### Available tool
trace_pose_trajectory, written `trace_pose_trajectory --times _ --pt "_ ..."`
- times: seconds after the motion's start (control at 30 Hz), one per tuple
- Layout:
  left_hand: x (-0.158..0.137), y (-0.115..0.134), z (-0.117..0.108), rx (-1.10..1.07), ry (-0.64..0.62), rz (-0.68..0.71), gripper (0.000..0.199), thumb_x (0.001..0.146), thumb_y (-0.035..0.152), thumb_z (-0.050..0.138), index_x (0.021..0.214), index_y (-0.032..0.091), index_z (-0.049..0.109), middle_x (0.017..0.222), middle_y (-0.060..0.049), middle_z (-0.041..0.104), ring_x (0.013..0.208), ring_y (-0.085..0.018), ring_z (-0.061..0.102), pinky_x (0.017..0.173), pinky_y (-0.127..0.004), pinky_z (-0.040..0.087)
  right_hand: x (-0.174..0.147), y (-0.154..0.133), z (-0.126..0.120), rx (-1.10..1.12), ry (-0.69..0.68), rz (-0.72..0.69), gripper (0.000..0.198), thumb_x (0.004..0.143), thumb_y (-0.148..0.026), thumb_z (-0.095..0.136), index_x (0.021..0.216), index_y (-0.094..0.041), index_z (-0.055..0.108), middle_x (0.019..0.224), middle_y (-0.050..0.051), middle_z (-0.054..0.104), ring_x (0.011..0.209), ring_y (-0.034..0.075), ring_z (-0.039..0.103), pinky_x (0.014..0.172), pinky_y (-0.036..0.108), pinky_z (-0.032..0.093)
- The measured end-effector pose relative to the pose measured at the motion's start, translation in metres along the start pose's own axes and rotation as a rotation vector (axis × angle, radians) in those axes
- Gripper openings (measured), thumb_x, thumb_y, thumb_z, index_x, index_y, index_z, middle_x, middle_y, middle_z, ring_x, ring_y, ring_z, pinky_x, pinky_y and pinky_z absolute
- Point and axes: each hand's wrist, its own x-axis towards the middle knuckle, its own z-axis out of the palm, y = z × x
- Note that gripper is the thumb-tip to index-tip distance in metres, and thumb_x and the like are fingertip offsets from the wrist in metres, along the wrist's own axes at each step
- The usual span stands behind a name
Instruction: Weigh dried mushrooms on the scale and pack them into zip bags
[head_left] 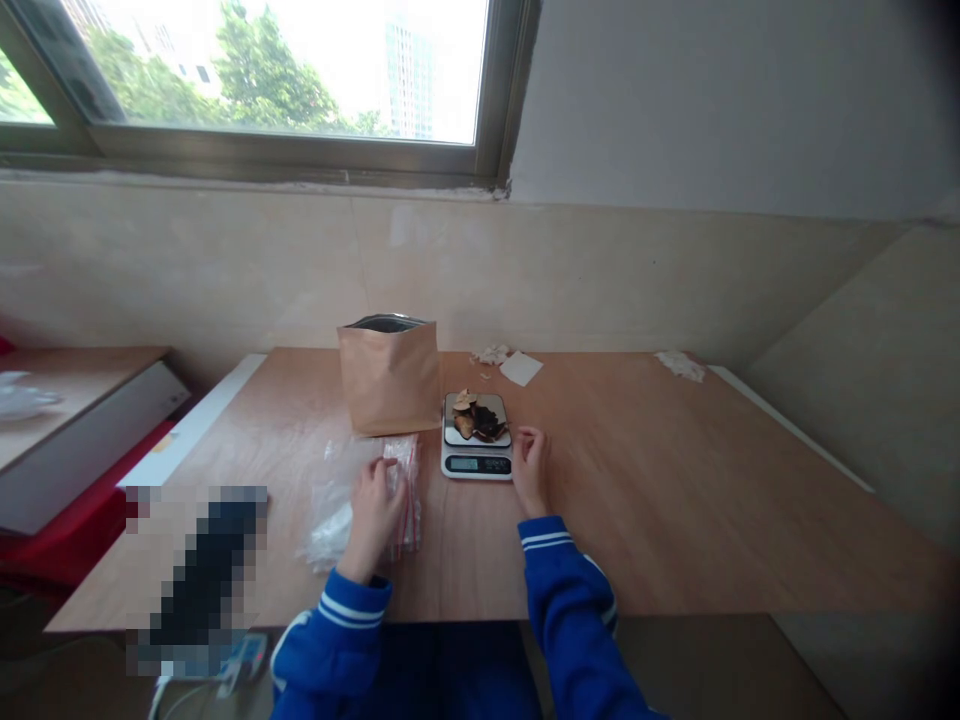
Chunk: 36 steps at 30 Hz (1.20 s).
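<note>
Near the middle of the tabletop (645,500), you've got a little digital scale (477,466) with a small heap of dark and tan dried pieces (480,420) sitting on its plate. Your right hand (532,465) is right up against the scale's right side, fingers bent in toward it; can't tell if they're pinching anything or whether they touch the scale. Your left hand (375,508) is over the clear plastic bags (330,510) with red-striped edges, left of the scale, fingers loosely curled, and I can't tell if they've got hold of one. Your brown paper bag (390,385) stands upright on the far side of those, mouth open. Far behind the scale you have pale scraps (493,355) beside a white square (521,369).
</note>
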Motion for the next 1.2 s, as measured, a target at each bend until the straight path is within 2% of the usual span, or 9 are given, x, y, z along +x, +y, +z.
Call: trace_pose_trajectory --times 0.1,0.2,0.4,0.53,0.67,0.83,0.97,1.03,1.2 --pt "-0.008 0.000 0.009 0.141 -0.084 -0.025 0.038 0.093 0.032 0.043 0.124 0.014 0.054 0.133 -0.019 0.050 0.122 -0.034 0.048 0.101 -0.052 0.038 0.000 0.000 -0.001 -0.005 0.005 0.001 0.017 0.092 -0.033 0.042 0.099 -0.020 0.051 0.099 0.011 0.055 0.091 0.024 0.052 0.084 0.042 0.044" --pt "-0.011 0.004 0.010 0.181 -0.095 -0.037 0.040 0.095 0.035 0.041 0.129 0.015 0.051 0.137 -0.018 0.048 0.127 -0.033 0.044 0.105 -0.052 0.034 0.000 0.000 -0.001 -0.010 0.013 0.007 0.018 0.092 -0.033 0.042 0.099 -0.020 0.051 0.098 0.010 0.054 0.091 0.024 0.052 0.084 0.041 0.044" --pt "-0.010 -0.010 0.012 -0.027 0.025 0.021 0.038 0.092 0.027 0.037 0.126 0.013 0.048 0.127 -0.018 0.053 0.123 -0.028 0.050 0.103 -0.048 0.039 -0.001 -0.001 -0.002 -0.013 0.004 0.020 0.018 0.092 -0.033 0.041 0.099 -0.019 0.051 0.098 0.010 0.054 0.091 0.023 0.052 0.083 0.041 0.044" --pt "-0.006 -0.023 0.007 -0.179 0.158 -0.036 0.027 0.086 0.034 0.043 0.099 0.014 0.057 0.107 -0.017 0.057 0.104 -0.029 0.060 0.094 -0.045 0.047 0.000 -0.001 -0.003 -0.003 0.008 0.016 0.018 0.093 -0.033 0.041 0.100 -0.020 0.051 0.098 0.010 0.054 0.089 0.023 0.052 0.082 0.040 0.045" --pt "-0.002 -0.014 -0.016 -0.178 0.198 -0.099 0.024 0.085 0.041 0.047 0.077 0.020 0.055 0.081 -0.008 0.059 0.075 -0.024 0.061 0.074 -0.041 0.050 0.003 -0.012 -0.007 0.029 -0.002 -0.009 0.020 0.094 -0.035 0.041 0.099 -0.020 0.052 0.096 0.010 0.055 0.086 0.022 0.052 0.079 0.039 0.045" --pt "-0.002 0.027 -0.041 -0.271 0.276 -0.114 0.025 0.091 0.044 0.047 0.088 0.021 0.057 0.072 -0.001 0.060 0.057 -0.016 0.055 0.058 -0.029 0.044 -0.012 -0.076 -0.019 0.191 -0.101 -0.064 0.017 0.096 -0.033 0.043 0.097 -0.020 0.055 0.098 0.009 0.057 0.090 0.021 0.054 0.075 0.034 0.046" --pt "-0.010 0.064 -0.042 -0.517 0.180 -0.113 0.026 0.089 0.046 0.053 0.098 0.022 0.058 0.073 0.001 0.061 0.059 -0.015 0.061 0.056 -0.026 0.046 -0.046 -0.153 -0.023 0.403 -0.438 -0.059 0.014 0.096 -0.032 0.046 0.101 -0.022 0.056 0.096 0.004 0.060 0.085 0.017 0.058 0.077 0.031 0.048" --pt "-0.013 0.078 -0.041 -0.666 0.108 -0.102 0.027 0.089 0.047 0.055 0.099 0.021 0.057 0.077 0.000 0.062 0.065 -0.015 0.063 0.060 -0.026 0.049 -0.059 -0.179 -0.022 0.510 -0.529 -0.003 0.016 0.095 -0.032 0.049 0.105 -0.022 0.054 0.095 0.004 0.062 0.081 0.016 0.060 0.075 0.030 0.050" --pt "-0.020 0.090 -0.040 -0.865 0.024 -0.108 0.029 0.095 0.046 0.044 0.100 0.020 0.056 0.090 -0.003 0.062 0.083 -0.016 0.063 0.077 -0.029 0.051 -0.067 -0.188 -0.019 0.573 -0.454 0.181 0.019 0.092 -0.037 0.055 0.103 -0.022 0.056 0.094 0.005 0.065 0.084 0.018 0.064 0.076 0.030 0.053"
